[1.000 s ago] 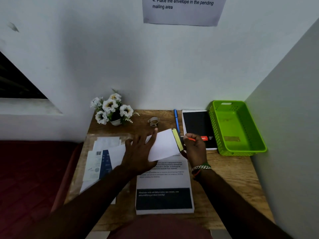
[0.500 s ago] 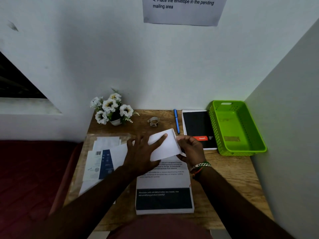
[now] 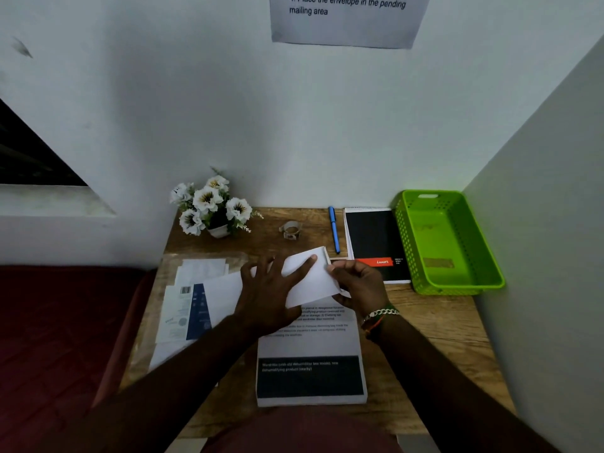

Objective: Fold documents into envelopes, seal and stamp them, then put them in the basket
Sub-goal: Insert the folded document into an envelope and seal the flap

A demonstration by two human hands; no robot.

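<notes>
Your left hand [image 3: 268, 289] presses flat on the smooth white envelope [image 3: 310, 276], beside the perforated green basket [image 3: 447, 243]; your right hand [image 3: 359, 286] pinches its edge, flap hidden.

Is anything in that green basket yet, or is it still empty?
No envelopes yet. The green basket shows its bare floor, apart from a flat brownish patch that might be a label; the white envelope lies on the desk.

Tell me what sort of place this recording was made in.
Probably a small mailing or paperwork station set up in a wall corner. A narrow wooden desk carries a stack of printed documents and a green basket, and a wall notice reads "Place the envelope in the pending mailing area".
</notes>
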